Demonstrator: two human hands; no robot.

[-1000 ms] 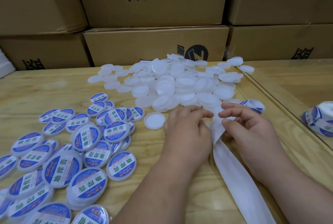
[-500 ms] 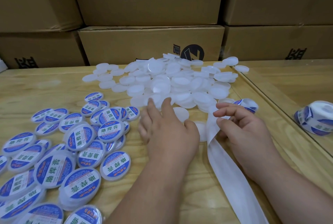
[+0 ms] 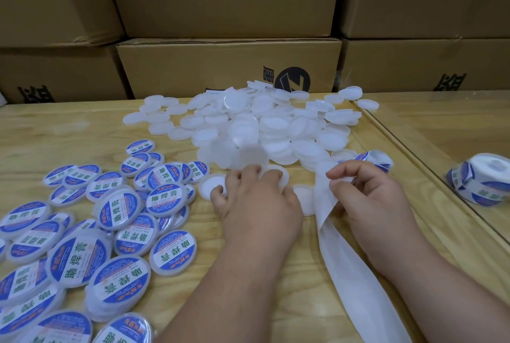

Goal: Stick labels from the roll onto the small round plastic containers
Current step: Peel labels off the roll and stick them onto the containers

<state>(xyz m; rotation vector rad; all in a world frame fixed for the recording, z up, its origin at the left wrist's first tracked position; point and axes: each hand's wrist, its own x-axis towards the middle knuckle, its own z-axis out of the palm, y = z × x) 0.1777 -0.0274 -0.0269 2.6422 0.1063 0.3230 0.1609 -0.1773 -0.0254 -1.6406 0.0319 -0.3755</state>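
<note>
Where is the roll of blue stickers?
In the head view, the roll of labels sits at the far right on the table, beyond the right hand and apart from the pile of plain white containers.

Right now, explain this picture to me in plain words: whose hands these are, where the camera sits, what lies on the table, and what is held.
There is no machine here. A person wears a camera on the head, so it looks down at their own hands. The left hand reaches over plain white containers at the near edge of a big unlabelled pile; whether it grips one is hard to tell. The right hand pinches the white backing strip, which trails toward the viewer. Finished containers with blue labels lie on the left of the wooden table. A label roll sits at far right, cardboard boxes behind.
</note>
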